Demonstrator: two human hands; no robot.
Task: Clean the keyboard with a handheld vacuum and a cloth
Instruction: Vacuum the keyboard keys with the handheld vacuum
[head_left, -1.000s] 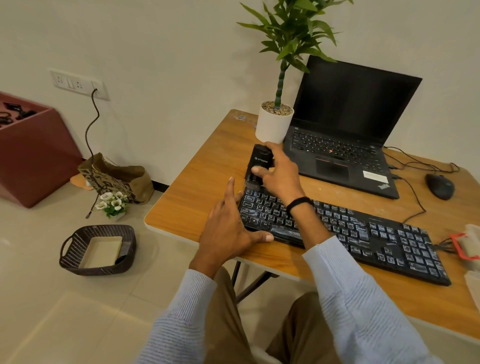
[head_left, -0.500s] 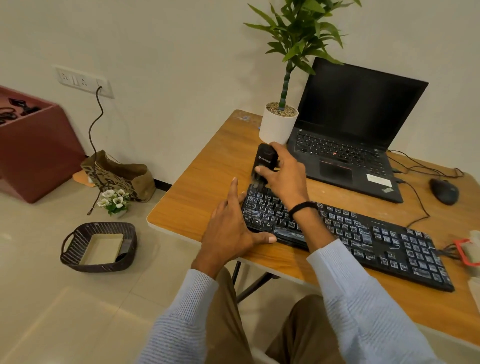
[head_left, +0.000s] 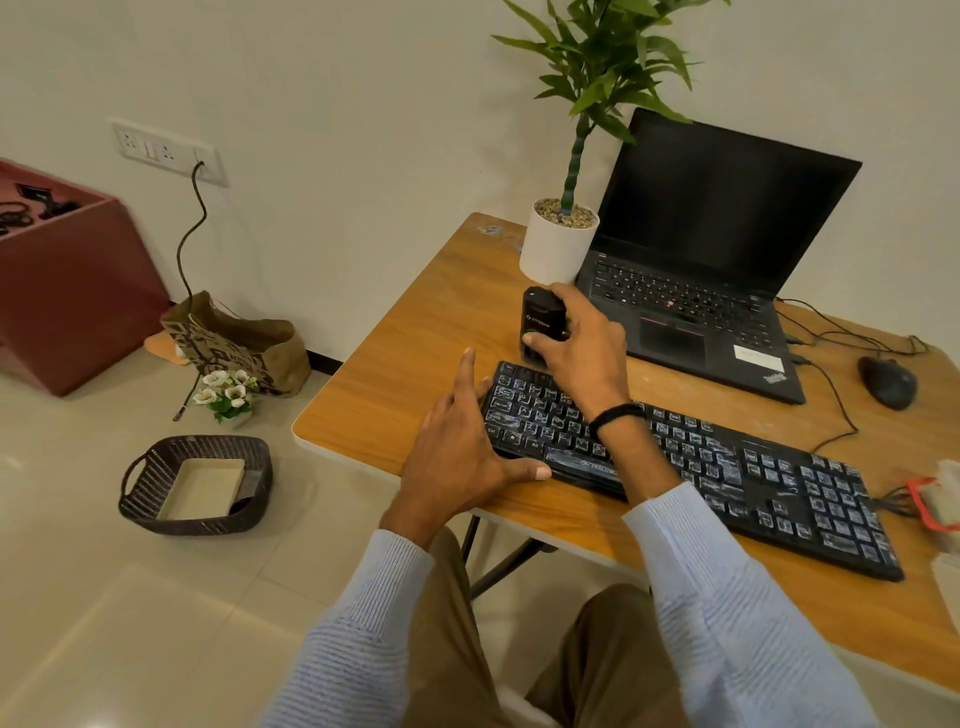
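Right hand (head_left: 582, 353) grips vacuum (head_left: 540, 325) upright at keyboard's (head_left: 727, 467) far-left corner; left hand (head_left: 462, 447) open, fingers straight, braced on keyboard's left end on table (head_left: 405, 364).

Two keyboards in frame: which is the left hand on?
The standalone keyboard; left hand rests on its left end. The laptop keyboard behind is untouched.

Wood-grain table (head_left: 415, 338), smooth, slightly glossy; matt black plastic keyboard (head_left: 727, 467), keys smeared whitish; woven basket (head_left: 156, 499); ribbed knit sleeves (head_left: 727, 597).
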